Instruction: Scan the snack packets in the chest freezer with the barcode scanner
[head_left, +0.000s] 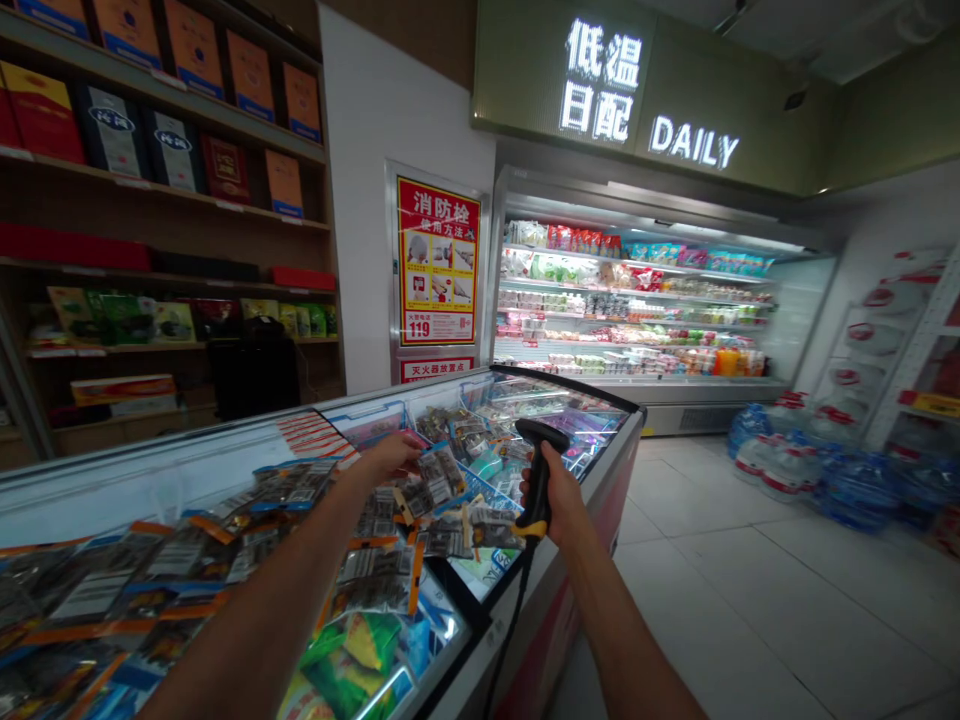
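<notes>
I find packets [180, 560] heaped over the freezer's [621, 468] left part and a cable [516, 610] crossing its front edge; green bags [367, 645] lie under its glass. My left hand [391, 456], nearly closed, pinches one packet [442, 475] mid-freezer; my right hand [559, 492] is wrapped round a scanner [537, 485] over the front edge.

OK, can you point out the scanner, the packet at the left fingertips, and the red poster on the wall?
Scanner [538, 492]: head view, on its black handle.
Packet [442, 475]: head view, middle of its face.
Red poster [441, 270]: head view, among its small pictures.
</notes>
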